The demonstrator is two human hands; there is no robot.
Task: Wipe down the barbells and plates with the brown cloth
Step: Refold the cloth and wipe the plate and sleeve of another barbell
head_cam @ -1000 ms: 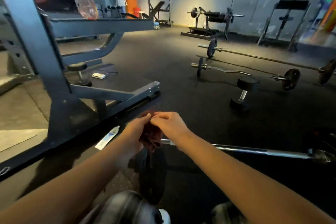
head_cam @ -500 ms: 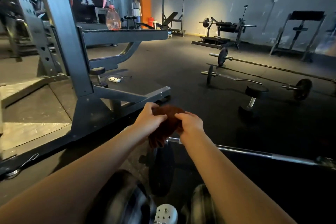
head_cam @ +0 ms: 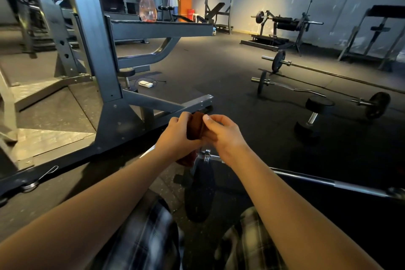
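A brown cloth (head_cam: pixel 195 126) is bunched between both hands, held in the air above the near barbell. My left hand (head_cam: pixel 176 136) grips its left side and my right hand (head_cam: pixel 223 135) pinches its right side. The near barbell (head_cam: pixel 306 178) lies on the floor, its steel bar running right, with a black plate (head_cam: pixel 198 195) on its left end just below my hands. Farther off lie a curl bar (head_cam: pixel 306 91) with small plates, a long barbell (head_cam: pixel 341 73) and a dumbbell (head_cam: pixel 312 117).
A grey steel rack (head_cam: pixel 105 76) stands at the left, a pink spray bottle (head_cam: pixel 148 7) on its shelf. A spring collar (head_cam: pixel 30 186) and a white box with cable (head_cam: pixel 145 83) lie on the floor. Benches and machines line the far wall. A person stands by the orange pillar.
The view has tilted up and moved closer. Both hands have kept working the cloth between them, gathering it into a tighter bunch and lifting it slightly above the bar's end.
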